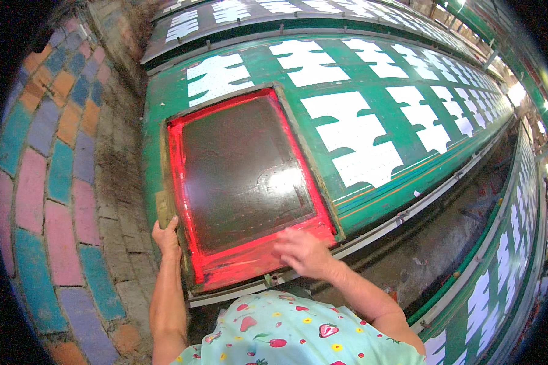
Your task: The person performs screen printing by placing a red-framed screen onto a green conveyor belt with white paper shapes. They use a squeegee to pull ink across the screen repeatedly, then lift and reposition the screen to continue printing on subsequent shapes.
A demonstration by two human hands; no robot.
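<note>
A screen printing frame [249, 176] lies on the green table, its dark mesh bordered by bright red. At its left side my left hand [168, 237] is closed around the wooden edge, thumb up against a small wooden block [164, 208]. Over the near red strip of the frame, my right hand [306, 252] is held with fingers loosely spread and slightly blurred. Nothing shows in it; whether its fingertips touch the frame I cannot tell. White cut fabric pieces [350, 137] lie in rows beyond and to the right of the frame.
The long green printing table [365, 213] runs off to the far right, with a metal rail [383, 226] along its near edge. Another table with white pieces [478, 304] stands at right, across a gap. A colourful brick wall [49, 201] is at left.
</note>
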